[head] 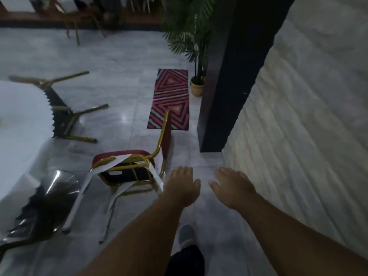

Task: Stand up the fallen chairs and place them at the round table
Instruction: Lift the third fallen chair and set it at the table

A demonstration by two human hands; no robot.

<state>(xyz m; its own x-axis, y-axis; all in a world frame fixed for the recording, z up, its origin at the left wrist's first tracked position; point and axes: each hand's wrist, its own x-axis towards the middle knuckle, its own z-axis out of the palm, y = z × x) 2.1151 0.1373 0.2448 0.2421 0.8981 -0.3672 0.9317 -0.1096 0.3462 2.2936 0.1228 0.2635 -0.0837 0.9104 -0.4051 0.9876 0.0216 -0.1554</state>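
- The near chair (127, 172) lies tipped on the floor (123, 62) just beside the round counter (18, 116); the far chair (59, 108) lies on its side behind the counter's edge.
- Left hand (182, 185) and right hand (232, 186) both hover spread wide and empty, the left near the near chair's gold frame.
- The chair looks rigid and moderately light, the metal tube likely smooth; the backrest rail seems the best hold.
- A dark pillar (229, 76) and wall crowd the right; open floor lies ahead toward the rug (171, 98).
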